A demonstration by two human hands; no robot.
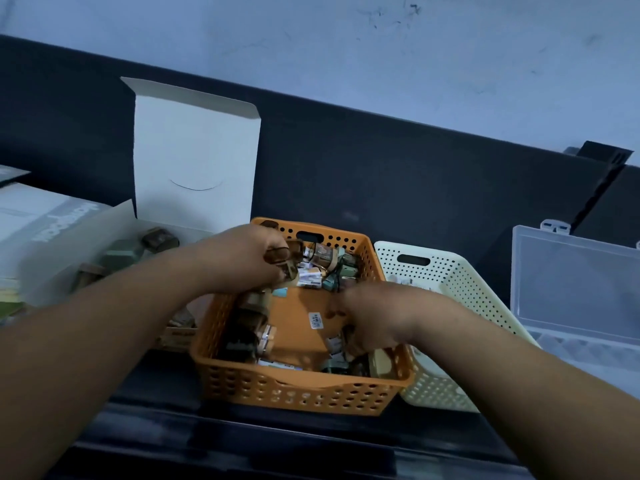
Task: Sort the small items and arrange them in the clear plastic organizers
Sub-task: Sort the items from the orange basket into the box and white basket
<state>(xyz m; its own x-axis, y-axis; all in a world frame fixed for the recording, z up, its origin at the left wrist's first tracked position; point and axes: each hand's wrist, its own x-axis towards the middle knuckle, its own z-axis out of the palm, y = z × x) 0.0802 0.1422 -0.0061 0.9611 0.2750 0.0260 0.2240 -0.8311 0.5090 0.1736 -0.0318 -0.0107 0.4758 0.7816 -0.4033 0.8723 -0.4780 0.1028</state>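
An orange perforated basket [301, 393] sits in front of me with several small items [322, 268] lying inside: small bottles, wrapped packets and wired parts. My left hand [242, 258] is over the basket's back left corner, shut on a few small brown items. Lower down on the right side of the basket, my right hand [374, 317] has its fingers curled among the items; what it grips is hidden. A clear plastic organizer [575, 292] stands open at the far right, its lid raised.
A cream perforated basket [446, 282] leans against the orange one's right side. An open white cardboard box [194, 161] with more small items stands at the back left, next to white packaging. A dark wall panel runs behind everything.
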